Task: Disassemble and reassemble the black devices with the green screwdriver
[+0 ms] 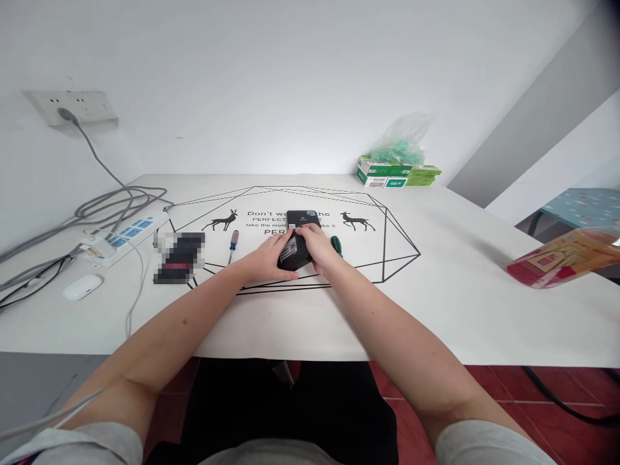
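Observation:
A small black box-shaped device (294,254) with a pale printed label rests at the middle of the white table, between my two hands. My left hand (270,258) holds its left side, thumb near the front edge and fingers along the label. From the right, my right hand (314,245) grips it, with fingertips over the far end. Right behind them lies a flat black piece (303,218) with small stickers. A screwdriver (234,240) with a red and blue handle lies left of my left hand. Partly hidden beyond my right hand is a green and black handle (336,246).
To the left are a power strip (133,234) with cables, a white mouse (82,287) and a blurred dark object (180,258). Green boxes (385,170) with a plastic bag stand at the back. An orange-red package (557,258) is at the right.

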{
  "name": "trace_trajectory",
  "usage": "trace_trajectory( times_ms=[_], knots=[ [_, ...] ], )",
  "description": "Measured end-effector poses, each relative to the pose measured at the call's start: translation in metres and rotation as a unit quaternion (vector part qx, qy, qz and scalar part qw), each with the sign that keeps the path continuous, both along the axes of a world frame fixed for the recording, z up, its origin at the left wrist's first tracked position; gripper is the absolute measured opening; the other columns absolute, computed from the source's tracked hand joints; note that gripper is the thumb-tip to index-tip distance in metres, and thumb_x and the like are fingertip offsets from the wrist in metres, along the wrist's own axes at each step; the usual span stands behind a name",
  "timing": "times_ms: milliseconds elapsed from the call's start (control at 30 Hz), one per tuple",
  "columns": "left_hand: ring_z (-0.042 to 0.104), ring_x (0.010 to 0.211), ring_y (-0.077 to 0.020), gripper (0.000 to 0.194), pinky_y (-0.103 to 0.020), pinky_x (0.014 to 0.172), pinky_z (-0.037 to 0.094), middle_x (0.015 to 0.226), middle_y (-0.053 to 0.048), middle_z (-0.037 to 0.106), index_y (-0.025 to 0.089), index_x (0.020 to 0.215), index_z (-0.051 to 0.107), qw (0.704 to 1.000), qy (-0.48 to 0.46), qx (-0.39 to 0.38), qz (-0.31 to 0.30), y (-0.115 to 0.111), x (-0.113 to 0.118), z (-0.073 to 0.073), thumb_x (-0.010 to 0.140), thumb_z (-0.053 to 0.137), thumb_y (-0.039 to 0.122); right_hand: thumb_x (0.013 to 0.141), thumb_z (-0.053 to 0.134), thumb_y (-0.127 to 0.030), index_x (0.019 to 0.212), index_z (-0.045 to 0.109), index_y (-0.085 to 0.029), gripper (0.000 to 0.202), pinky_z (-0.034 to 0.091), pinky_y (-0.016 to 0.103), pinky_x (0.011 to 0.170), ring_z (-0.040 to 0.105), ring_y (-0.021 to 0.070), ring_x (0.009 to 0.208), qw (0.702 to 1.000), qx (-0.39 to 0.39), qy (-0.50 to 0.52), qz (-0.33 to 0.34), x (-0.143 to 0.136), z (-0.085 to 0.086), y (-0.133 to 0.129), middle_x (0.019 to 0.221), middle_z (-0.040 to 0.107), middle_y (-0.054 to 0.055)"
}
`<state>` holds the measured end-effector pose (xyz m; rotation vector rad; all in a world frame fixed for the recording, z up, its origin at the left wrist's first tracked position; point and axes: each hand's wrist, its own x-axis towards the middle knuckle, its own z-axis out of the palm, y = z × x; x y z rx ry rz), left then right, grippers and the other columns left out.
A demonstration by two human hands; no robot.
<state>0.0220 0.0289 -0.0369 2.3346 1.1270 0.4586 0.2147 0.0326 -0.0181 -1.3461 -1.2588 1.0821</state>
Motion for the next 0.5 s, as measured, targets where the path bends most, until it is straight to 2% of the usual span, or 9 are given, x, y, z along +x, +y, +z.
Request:
trace_trajectory(
  times_ms=[167,267,400,500],
  knots=[
    [0.027,0.166,-0.0437,0.133,-0.056,0.135,0.029,0.179,-0.020,0.028,0.020,0.181,0.007,0.999,0.033,-0.006,-0.005,0.0007,-0.0019,0.0019,0.082,0.081,0.069,0.087,0.059,-0.044,0.107,0.066,-0.022,0.030,0.054,0.031,0.079,0.070,0.0219,0.096,0.995,-0.043,-0.089,-0.004,0.0023,0.0040,-0.0019,0.109,0.077,0.006],
    [0.028,0.165,-0.0465,0.131,-0.060,0.134,0.029,0.178,-0.019,0.029,0.023,0.181,0.011,0.999,0.044,0.000,-0.007,0.0011,-0.0037,0.0021,0.081,0.081,0.072,0.093,0.056,-0.040,0.112,0.068,-0.021,0.029,0.054,0.032,0.082,0.072,0.0234,0.100,0.986,-0.051,-0.162,0.005,0.0046,0.0061,-0.0022,0.114,0.080,0.009],
    [0.032,0.162,-0.0464,0.124,-0.061,0.133,0.030,0.176,-0.019,0.032,0.025,0.179,0.018,0.998,0.061,0.016,-0.028,0.0029,-0.0064,-0.0005,0.083,0.078,0.075,0.097,0.060,-0.035,0.111,0.073,-0.017,0.026,0.053,0.036,0.094,0.073,0.0301,0.113,0.959,-0.044,-0.280,0.026,0.0070,0.0071,-0.0025,0.121,0.081,0.016],
    [0.033,0.160,-0.0473,0.118,-0.063,0.132,0.031,0.173,-0.020,0.036,0.024,0.177,0.028,0.996,0.075,0.025,-0.036,0.0049,-0.0073,-0.0031,0.083,0.076,0.078,0.100,0.059,-0.034,0.110,0.075,-0.016,0.026,0.053,0.038,0.097,0.074,0.0333,0.117,0.933,-0.040,-0.355,0.049,0.0075,0.0064,-0.0039,0.123,0.081,0.020]
  ],
)
